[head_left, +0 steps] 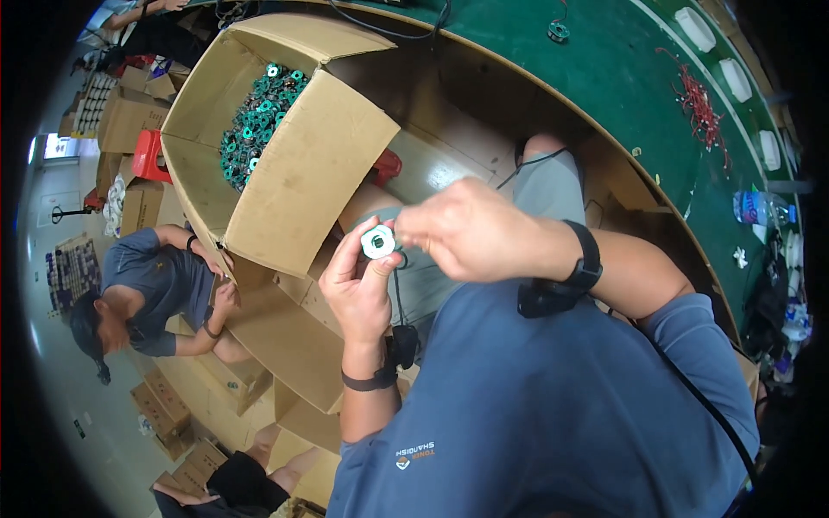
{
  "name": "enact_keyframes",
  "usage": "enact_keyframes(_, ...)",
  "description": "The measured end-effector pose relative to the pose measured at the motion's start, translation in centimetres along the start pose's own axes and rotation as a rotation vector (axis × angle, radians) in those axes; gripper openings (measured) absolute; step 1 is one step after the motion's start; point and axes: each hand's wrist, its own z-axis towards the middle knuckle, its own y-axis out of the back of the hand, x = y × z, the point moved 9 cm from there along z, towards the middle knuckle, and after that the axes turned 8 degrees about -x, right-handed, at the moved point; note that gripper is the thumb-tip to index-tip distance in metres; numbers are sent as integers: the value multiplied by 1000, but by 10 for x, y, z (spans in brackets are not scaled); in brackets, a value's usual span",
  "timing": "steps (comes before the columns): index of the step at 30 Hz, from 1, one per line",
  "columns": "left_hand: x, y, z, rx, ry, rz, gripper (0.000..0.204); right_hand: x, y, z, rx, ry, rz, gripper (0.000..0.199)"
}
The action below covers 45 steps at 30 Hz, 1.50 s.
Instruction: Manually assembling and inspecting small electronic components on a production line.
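My left hand point(356, 281) pinches a small round white-and-green part with a dark centre hole point(378, 243) between thumb and fingers, above my lap. Right beside it, my right hand point(466, 231) is closed with its fingertips at the part's right edge. What those fingertips hold, if anything, is too small to make out. An open cardboard box point(315, 168) stands to the left, with a heap of similar green, white and dark parts point(263, 121) inside.
A green-topped table point(596, 95) curves along the far right, bearing red wires point(698, 104), a plastic bottle point(764, 210), white trays point(736, 80) and one loose part point(559, 32). A red stool point(149, 157) and a co-worker point(160, 276) are at the left.
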Motion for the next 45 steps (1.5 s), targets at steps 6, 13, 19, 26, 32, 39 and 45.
enact_keyframes(6,5,1,-2,17,28,15,47,10,10,0,-94,-6,104,5)
enact_keyframes(13,3,2,-4,14,-10,30,46,-2,0,0,-6,-25,3,5)
enact_keyframes(19,1,5,-3,-6,-23,-21,46,6,8,0,-98,-16,108,3)
enact_keyframes(26,3,5,0,-11,5,-48,48,-9,-1,1,-6,-51,-13,3)
enact_keyframes(32,4,4,-2,-7,7,-48,44,-2,2,1,-23,-38,-22,2)
enact_keyframes(39,6,8,-1,-2,-5,-105,45,1,-4,2,4,-32,21,2)
enact_keyframes(45,8,12,-2,-6,45,-109,52,3,-5,3,19,-36,31,2)
